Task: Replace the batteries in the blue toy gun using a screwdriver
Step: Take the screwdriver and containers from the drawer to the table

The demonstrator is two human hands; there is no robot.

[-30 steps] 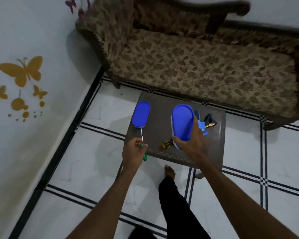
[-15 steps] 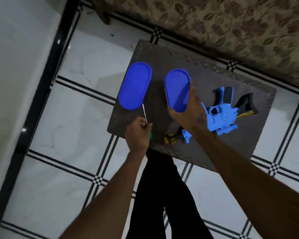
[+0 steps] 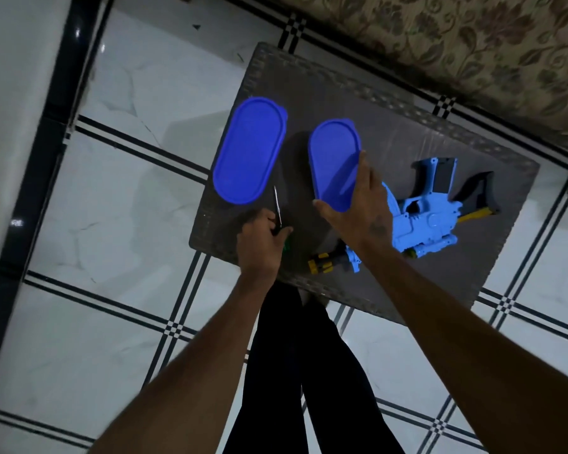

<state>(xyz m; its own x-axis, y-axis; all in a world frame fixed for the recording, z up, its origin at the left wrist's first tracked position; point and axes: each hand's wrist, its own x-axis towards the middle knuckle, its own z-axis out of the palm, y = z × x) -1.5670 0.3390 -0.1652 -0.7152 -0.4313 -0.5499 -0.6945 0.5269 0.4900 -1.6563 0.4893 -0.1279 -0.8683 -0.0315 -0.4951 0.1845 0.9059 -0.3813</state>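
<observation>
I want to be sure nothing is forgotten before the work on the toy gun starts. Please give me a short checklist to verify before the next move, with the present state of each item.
1. Screwdriver in hand: ok, the left hand grips its green handle.
2. Blue toy gun within reach on the table: ok, beside the right hand.
3. Right hand free for the gun: not ok, it holds a blue lid.
4. Second blue lid clear of the gun: ok, it lies apart.
5. New batteries ready: cannot tell, none visible.
6. Battery cover screw located: cannot tell.
</observation>
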